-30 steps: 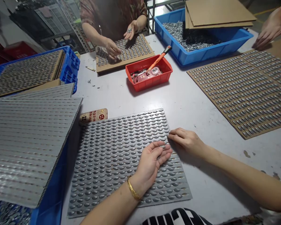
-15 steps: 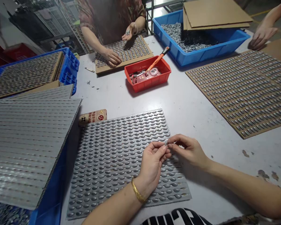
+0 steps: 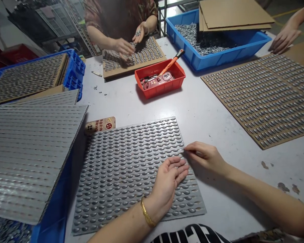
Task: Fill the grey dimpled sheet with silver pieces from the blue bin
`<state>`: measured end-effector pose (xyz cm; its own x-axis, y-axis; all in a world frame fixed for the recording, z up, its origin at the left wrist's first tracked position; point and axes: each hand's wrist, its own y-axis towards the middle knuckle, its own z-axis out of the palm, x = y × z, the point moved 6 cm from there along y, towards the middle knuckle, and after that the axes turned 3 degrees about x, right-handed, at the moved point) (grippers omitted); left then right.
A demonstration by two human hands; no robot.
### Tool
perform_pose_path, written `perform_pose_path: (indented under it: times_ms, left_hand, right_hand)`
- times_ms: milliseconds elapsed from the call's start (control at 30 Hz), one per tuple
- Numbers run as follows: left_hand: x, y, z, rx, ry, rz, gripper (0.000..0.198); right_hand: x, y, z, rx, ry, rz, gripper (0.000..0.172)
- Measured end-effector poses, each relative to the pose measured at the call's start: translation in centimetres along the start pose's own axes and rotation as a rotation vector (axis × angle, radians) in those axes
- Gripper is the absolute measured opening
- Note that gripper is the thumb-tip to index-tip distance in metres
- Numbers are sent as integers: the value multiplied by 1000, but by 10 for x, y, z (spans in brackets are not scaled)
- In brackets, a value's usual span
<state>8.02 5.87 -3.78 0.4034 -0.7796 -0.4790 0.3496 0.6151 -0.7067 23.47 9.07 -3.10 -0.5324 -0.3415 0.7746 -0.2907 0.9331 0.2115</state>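
My left hand (image 3: 168, 184), with a gold bangle on the wrist, lies palm up on a grey sheet (image 3: 131, 172) set with dense rows of small oval metal pieces. Its fingers curl loosely, and nothing shows in them. My right hand (image 3: 205, 157) comes in from the right, its closed fingertips at the sheet's right edge. Any small piece between those fingertips is too small to make out. The two hands are close together but not touching.
Stacked grey sheets (image 3: 32, 158) rise on a blue crate to my left. Ahead stand a red tray (image 3: 160, 91) holding a phone and an orange-handled tool, a blue crate (image 3: 218, 59) of loose metal pieces, and a brown board of rows (image 3: 258, 101). A co-worker's hands (image 3: 124, 45) work across the table.
My hands have parted. They were pinching a small metal piece together at the sheet's edge; my left hand has dropped open onto the sheet, and my right fingertips have moved down to the edge.
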Motion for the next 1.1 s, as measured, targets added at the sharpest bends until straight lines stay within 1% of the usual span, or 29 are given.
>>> perform_pose_path:
  times_ms: [67, 133, 267, 367, 467, 567, 633, 700, 800, 867, 1000, 1100]
  left_hand:
    - [0, -2, -2, -9, -9, -8, 22]
    - [1, -3, -4, -4, -11, -16, 19]
    - [2, -2, -4, 5, -22, -20, 16]
    - [1, 1, -4, 15, -55, -11, 14]
    - [-4, 3, -4, 19, -121, 15, 15]
    - [-9, 5, -5, 11, -194, 13, 21]
    - [-10, 6, -3, 40, -243, -3, 24]
    - [-13, 7, 2, 104, -284, 7, 27]
    - [-15, 8, 9, 182, -320, 28, 33]
    - [-14, 8, 11, 189, -326, 5, 39]
    - [-13, 7, 9, 155, -308, -25, 48]
    - [-13, 7, 3, 103, -294, -10, 46]
  right_hand:
    - [-3, 1, 3, 37, -106, -113, 23]
    - [-5, 1, 7, 77, -231, -193, 26]
    - [-3, 1, 13, 128, -454, -276, 25]
    - [1, 2, 13, 132, -521, -305, 23]
    - [2, 3, 13, 158, -529, -314, 23]
    - [7, 5, 8, 139, -441, -280, 23]
    - [17, 6, 4, 104, -348, -274, 26]
    - [32, 7, 6, 107, -283, -309, 30]
    - [53, 7, 14, 146, -267, -372, 31]
    - [61, 7, 18, 165, -294, -391, 28]
    - [61, 3, 21, 204, -349, -399, 20]
    - [52, -1, 18, 195, -335, -333, 17]
